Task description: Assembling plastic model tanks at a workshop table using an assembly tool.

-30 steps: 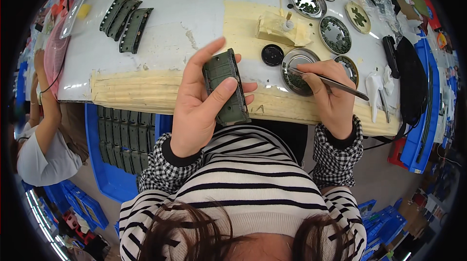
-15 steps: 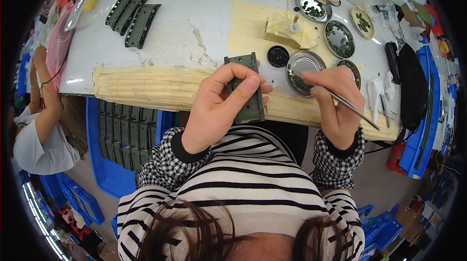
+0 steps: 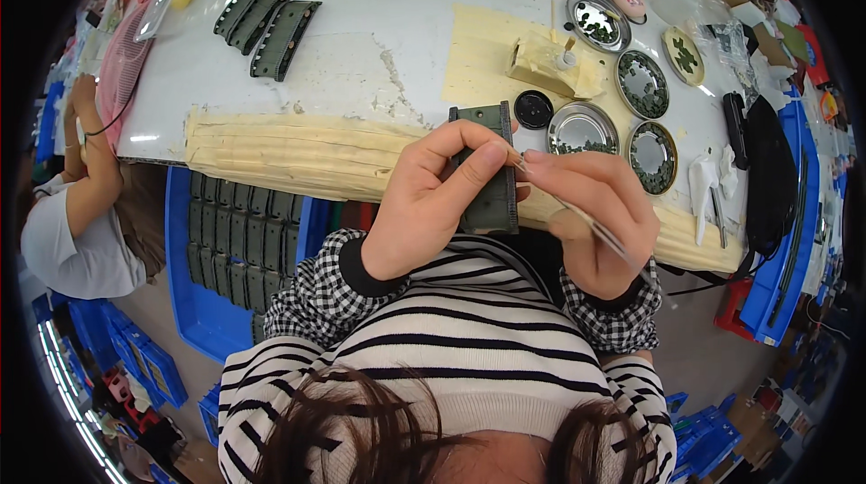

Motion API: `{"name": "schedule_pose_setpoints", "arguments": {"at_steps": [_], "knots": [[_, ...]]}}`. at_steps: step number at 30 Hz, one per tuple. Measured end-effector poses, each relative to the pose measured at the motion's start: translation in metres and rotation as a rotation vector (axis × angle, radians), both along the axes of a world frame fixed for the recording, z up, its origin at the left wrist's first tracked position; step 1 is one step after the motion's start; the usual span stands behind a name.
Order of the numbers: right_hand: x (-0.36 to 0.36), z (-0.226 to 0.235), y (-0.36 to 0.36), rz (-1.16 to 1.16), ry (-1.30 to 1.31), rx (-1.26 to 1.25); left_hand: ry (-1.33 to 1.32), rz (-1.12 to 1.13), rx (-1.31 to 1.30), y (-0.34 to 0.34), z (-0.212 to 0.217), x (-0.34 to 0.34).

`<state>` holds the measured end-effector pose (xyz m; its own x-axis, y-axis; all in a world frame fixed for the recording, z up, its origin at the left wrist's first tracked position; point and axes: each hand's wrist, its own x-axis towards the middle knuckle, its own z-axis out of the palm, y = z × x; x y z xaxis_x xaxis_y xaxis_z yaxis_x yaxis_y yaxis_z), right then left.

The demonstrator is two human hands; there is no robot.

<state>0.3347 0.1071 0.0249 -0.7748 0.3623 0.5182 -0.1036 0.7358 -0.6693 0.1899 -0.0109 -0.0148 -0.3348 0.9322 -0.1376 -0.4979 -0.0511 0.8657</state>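
Note:
My left hand (image 3: 428, 204) is closed around a dark green, ridged plastic part (image 3: 490, 206), held upright over the padded table edge. Slim metal tweezers (image 3: 591, 224) are pinched in my right hand (image 3: 606, 200), slightly smeared by motion. Their tip meets the right side of the part, beside my left fingertips. Whatever sits in the tip is too small to make out. Just beyond my right hand stands a round metal dish (image 3: 552, 130) with small green pieces in it. A black round cap (image 3: 533, 110) lies to that dish's left.
More dishes of green pieces, such as a round tin (image 3: 669, 92), stand at the right. A taped yellow block (image 3: 541, 69) sits behind. Similar green parts (image 3: 287, 37) lie at far left; a blue crate (image 3: 212, 326) below holds several more. A co-worker (image 3: 81, 240) sits at left.
My right hand has moved left from the metal dish, bringing the tweezers to the green part. The left hand still holds that part. The whole view has shifted slightly.

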Motion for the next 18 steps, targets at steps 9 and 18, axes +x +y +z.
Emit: {"name": "schedule_pose_setpoints", "arguments": {"at_steps": [9,18], "knots": [[-0.0045,-0.0098,-0.0002,-0.046,0.117,-0.287,-0.105,0.044,0.077,0.0,-0.0048,0.0023],[-0.0057,-0.0083,-0.0011,-0.04,0.115,-0.282,-0.086,0.048,0.063,-0.0008,-0.0006,0.0027]]}}
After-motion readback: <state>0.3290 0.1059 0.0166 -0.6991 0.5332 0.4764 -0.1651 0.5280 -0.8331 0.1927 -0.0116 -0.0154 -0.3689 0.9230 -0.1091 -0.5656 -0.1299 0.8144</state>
